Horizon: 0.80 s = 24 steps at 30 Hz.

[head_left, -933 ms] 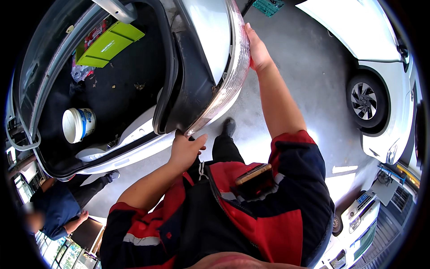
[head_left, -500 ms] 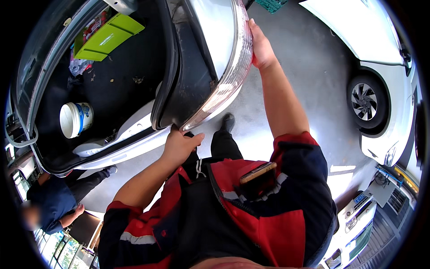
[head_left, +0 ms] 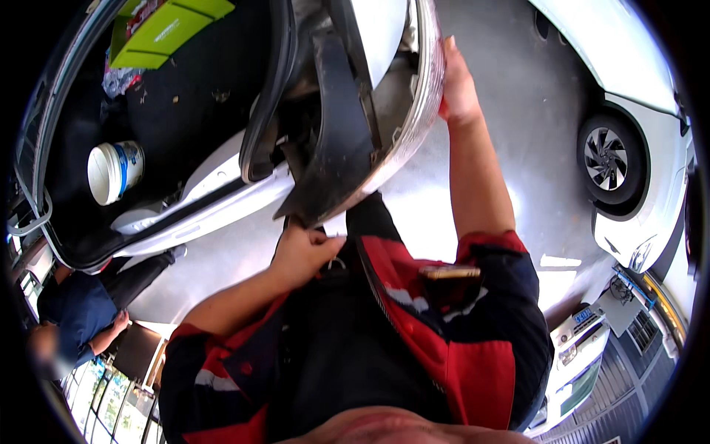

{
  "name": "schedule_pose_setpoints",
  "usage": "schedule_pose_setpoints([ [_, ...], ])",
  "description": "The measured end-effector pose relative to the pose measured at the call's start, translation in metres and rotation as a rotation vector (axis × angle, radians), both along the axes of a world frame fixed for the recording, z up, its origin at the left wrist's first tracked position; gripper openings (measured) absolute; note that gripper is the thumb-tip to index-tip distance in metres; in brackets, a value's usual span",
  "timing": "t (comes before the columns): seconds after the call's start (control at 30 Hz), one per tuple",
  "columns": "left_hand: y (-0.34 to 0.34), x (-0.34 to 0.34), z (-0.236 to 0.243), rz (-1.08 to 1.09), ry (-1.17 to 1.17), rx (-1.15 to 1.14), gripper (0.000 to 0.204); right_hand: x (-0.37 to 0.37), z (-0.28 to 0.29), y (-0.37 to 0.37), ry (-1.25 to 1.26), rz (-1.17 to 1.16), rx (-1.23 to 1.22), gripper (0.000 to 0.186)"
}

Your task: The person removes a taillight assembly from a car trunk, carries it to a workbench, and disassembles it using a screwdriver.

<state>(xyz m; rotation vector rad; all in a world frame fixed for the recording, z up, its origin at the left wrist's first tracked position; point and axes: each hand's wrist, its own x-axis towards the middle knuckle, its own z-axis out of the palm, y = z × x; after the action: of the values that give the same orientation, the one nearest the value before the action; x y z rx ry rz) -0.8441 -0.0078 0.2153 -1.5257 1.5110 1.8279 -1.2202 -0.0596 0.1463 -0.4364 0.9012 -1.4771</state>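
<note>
I hold a silver-white car bumper cover (head_left: 425, 111), pulled off the rear of a white car (head_left: 214, 196). Its black inner side (head_left: 336, 148) faces me. My left hand (head_left: 299, 255) grips the bumper's lower end, close to my chest. My right hand (head_left: 458, 92) is closed on its upper outer edge with the arm stretched out. The car's boot (head_left: 170, 111) stands open beside the bumper, lined in black.
In the boot lie a white bucket (head_left: 111, 172) and a green box (head_left: 174, 26). A second white car (head_left: 629, 148) is parked at the right on grey concrete floor (head_left: 518, 89). A person in blue (head_left: 78, 325) crouches at the lower left.
The bumper has swung away from the car body and turned, so its black inside now shows. Both hands moved with it, still gripping.
</note>
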Motion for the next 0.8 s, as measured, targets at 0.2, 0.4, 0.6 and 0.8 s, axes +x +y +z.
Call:
schedule_pose_setpoints([
  [0.2,0.022,0.031,-0.025,0.095,0.437,-0.071,0.071,0.027,0.000,0.018,0.051,-0.158,0.138,0.055],
  [0.4,0.015,0.036,-0.018,-0.112,0.285,-0.098,0.068,0.033,-0.016,0.021,0.068,-0.234,0.256,0.053],
  [0.6,-0.025,0.049,0.032,-0.579,0.125,-0.178,0.052,0.026,0.009,0.050,0.404,-0.281,0.441,0.059],
  [0.8,-0.094,0.158,0.136,-0.295,0.570,-0.129,0.060,0.006,0.179,0.152,0.629,0.067,-0.172,0.072],
])
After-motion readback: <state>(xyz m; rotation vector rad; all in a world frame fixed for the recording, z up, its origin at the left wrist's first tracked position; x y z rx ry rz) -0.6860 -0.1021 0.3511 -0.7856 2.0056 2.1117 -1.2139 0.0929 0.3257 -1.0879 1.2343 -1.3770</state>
